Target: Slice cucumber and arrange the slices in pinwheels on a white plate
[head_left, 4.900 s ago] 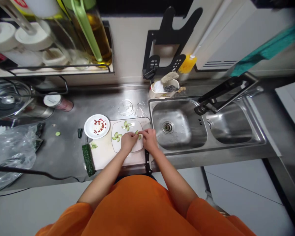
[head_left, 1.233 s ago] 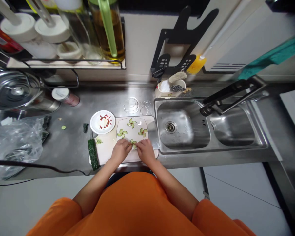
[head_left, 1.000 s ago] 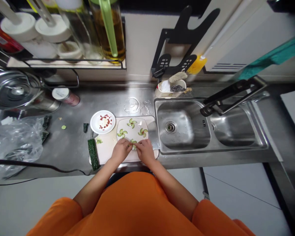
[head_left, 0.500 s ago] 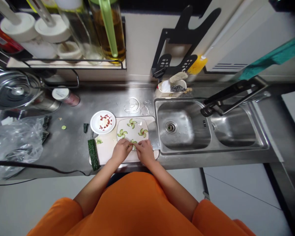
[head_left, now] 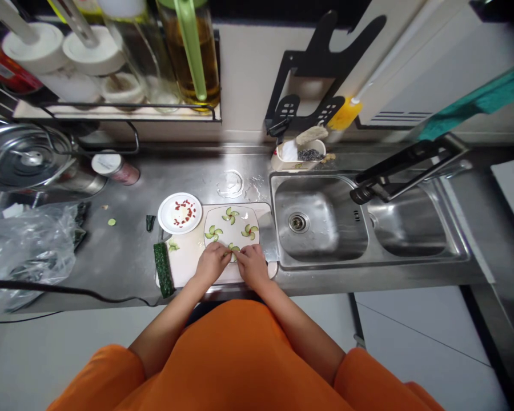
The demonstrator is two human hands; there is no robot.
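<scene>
My left hand [head_left: 213, 264] and my right hand [head_left: 253, 265] meet at the near edge of a white square plate [head_left: 230, 233]. Both have fingers pinched around the cucumber slices [head_left: 233, 248] there, which the fingertips partly cover. Three pinwheels of thin cucumber slices lie on the plate: a far one [head_left: 230, 215], a left one [head_left: 213, 233] and a right one [head_left: 249, 231], with red at some centres. The plate rests on a pale cutting board [head_left: 184, 272]. A round white plate [head_left: 167, 216] at the upper left carries small red pieces.
A cucumber piece [head_left: 163, 270] lies at the board's left, near cucumber scraps [head_left: 173, 245]. A flat grey blade [head_left: 267, 231] is right of the square plate. Further right is the sink [head_left: 317, 242]; a plastic bag [head_left: 29, 245] lies far left.
Hardly anything differs: both hands stay at the near cucumber slices, with only slight finger movement. The whole view has shifted a very little.
</scene>
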